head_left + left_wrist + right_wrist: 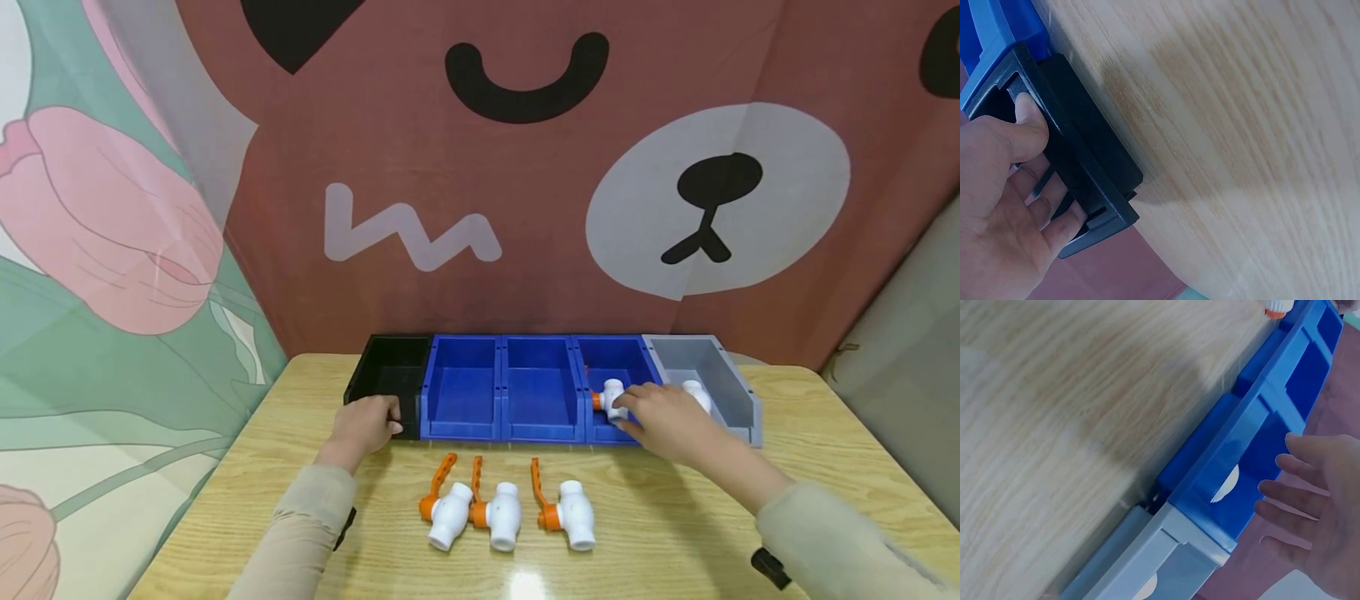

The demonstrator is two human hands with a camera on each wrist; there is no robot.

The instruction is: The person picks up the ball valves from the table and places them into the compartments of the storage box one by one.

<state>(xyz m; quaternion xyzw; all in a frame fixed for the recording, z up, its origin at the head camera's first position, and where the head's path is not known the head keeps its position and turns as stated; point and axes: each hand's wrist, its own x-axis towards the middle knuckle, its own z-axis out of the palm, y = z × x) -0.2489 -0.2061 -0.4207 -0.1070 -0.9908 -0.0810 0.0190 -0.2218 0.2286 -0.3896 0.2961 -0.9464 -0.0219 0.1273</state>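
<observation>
Resting at the right end of the row, our right hand (667,421) is hovering over the right blue bin (615,354), its fingers spreading apart in the right wrist view and pinching nothing. Just beside its fingertips, a rounded white valve (612,396) is lying inside that bin, showing an orange stub. At the left end, our left hand (366,423) is gripping the near rim of the black bin (393,367), thumb pressing the lip while the other fingers are curling inside. Between these bins, two smooth blue bins (465,387) (542,387) are standing side by side, and a gray bin (686,362) is closing the row at far right, holding another white valve (697,392). Nearer us, three white valves (450,518) (504,518) (576,517), bulging in the middle and flaring into round ends, are lying on the glossy wood-grained table (660,533), their slim orange handles (444,475) pointing away. Our right hand is partly covering the gray bin and its valve; the handle inside the right blue bin is staying hard to make out, and our sleeves (318,500) are running out of the near edge.
</observation>
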